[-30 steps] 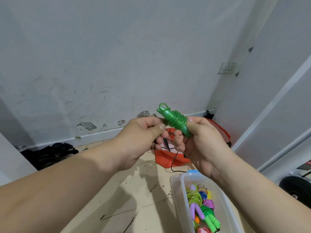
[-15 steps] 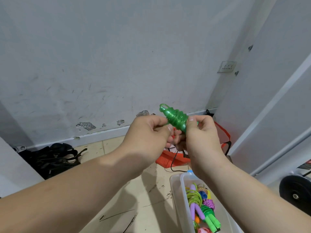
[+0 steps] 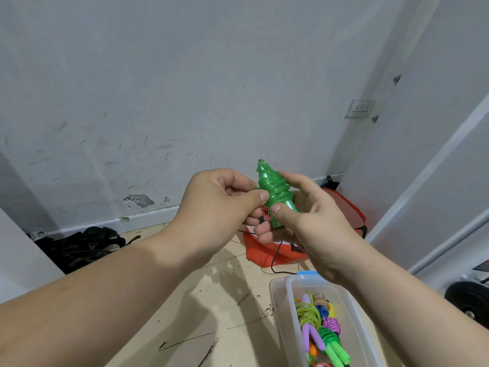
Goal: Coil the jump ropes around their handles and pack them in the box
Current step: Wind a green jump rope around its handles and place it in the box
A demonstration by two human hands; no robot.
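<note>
With fingers (image 3: 260,196) curled, left hand (image 3: 214,207) pinches and right hand (image 3: 315,223) grips the coiled green jump rope (image 3: 275,188); box (image 3: 289,298) at five o'clock.

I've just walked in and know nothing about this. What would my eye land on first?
The bright green jump rope, wound tightly around its handles, is held up mid-picture by the left hand and right hand. Next comes the clear box on the floor at lower right, with colourful coiled ropes inside. Behind the hands, an orange bag lies by the wall.
</note>
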